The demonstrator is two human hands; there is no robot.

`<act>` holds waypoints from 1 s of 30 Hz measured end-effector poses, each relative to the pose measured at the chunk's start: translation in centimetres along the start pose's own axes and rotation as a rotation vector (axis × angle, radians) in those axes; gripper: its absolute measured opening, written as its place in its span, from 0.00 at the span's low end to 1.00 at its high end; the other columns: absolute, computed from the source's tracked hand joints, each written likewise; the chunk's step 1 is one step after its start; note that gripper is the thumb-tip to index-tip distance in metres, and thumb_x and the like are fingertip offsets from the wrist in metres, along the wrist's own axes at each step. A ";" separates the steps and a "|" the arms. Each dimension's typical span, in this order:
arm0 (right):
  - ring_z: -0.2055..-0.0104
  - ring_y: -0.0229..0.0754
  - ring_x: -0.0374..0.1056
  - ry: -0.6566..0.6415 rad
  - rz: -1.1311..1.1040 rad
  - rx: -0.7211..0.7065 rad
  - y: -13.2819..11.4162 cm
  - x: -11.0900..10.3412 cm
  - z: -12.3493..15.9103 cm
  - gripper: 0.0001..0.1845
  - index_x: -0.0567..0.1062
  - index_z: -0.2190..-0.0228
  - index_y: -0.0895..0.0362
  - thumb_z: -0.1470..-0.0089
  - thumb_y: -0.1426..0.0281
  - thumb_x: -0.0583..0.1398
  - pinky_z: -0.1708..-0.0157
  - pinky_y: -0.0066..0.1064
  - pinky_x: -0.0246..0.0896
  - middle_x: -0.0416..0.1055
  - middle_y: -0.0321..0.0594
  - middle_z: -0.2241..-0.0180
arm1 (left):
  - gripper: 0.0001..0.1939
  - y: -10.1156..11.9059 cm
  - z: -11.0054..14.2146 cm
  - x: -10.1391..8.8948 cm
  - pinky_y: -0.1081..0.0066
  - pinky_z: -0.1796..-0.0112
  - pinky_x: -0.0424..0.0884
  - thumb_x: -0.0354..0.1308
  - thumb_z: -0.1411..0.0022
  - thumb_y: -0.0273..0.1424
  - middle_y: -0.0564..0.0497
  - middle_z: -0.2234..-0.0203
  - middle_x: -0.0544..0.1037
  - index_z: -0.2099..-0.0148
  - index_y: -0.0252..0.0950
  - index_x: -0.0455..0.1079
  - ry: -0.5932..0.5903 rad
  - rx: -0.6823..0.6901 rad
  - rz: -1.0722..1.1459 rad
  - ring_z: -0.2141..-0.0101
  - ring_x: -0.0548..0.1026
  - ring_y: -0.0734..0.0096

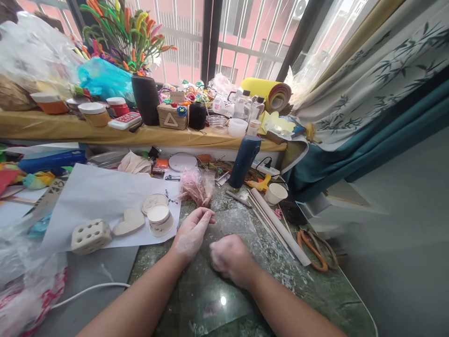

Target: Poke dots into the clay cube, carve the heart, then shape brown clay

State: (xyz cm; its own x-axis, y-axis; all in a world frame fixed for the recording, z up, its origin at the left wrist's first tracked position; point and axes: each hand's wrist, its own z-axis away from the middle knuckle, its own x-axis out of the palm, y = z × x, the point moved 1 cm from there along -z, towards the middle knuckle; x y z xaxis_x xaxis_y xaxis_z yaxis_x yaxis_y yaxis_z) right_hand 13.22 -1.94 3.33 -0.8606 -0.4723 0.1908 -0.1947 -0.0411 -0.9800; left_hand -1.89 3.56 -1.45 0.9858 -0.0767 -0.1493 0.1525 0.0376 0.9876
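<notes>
We're looking down at the green marble table (pixel 245 299), and our two hands sit close together near its middle. Our left hand (pixel 192 233) lies flat, palm down, fingers stretched out and together, dusted white, gripping nothing. Just beyond its fingertips, away from us, sits the pink stuff in a clear bag (pixel 197 187), near but not touching. Our right hand (pixel 229 257) is curled into a loose fist on the stone just right of the left hand; whether it encloses anything we cannot tell.

Left of the left hand, on the white paper sheet (pixel 101 201), stands a small white tub (pixel 159 219), with a heart-shaped white piece (pixel 129 222) and a holed white block (pixel 91 235) further left. So the left hand is the nearer one to bag and tub alike.

To the right of the right hand, long white rods (pixel 277 224) run diagonally, orange scissors (pixel 312 248) beyond them near the table's edge. The stone between the hands and us lies open.
</notes>
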 end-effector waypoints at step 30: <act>0.41 0.61 0.66 0.114 1.350 -0.199 5.0 -3.1 3.6 0.26 0.72 0.44 0.58 0.43 0.64 0.64 0.39 0.58 0.62 0.73 0.54 0.45 | 0.17 0.6 0.8 0.6 0.67 0.58 0.70 0.53 0.33 0.46 0.52 0.68 0.80 0.59 0.38 0.73 -0.019 -0.027 0.054 0.63 0.77 0.63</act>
State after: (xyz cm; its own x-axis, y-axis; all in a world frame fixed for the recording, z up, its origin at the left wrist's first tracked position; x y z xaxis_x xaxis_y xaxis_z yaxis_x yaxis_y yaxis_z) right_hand 16.62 -3.87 -2.36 -0.4649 0.0311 -0.8848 0.7638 0.5195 -0.3830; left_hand -1.23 2.69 -0.86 0.9912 -0.0926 -0.0949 0.1015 0.0693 0.9924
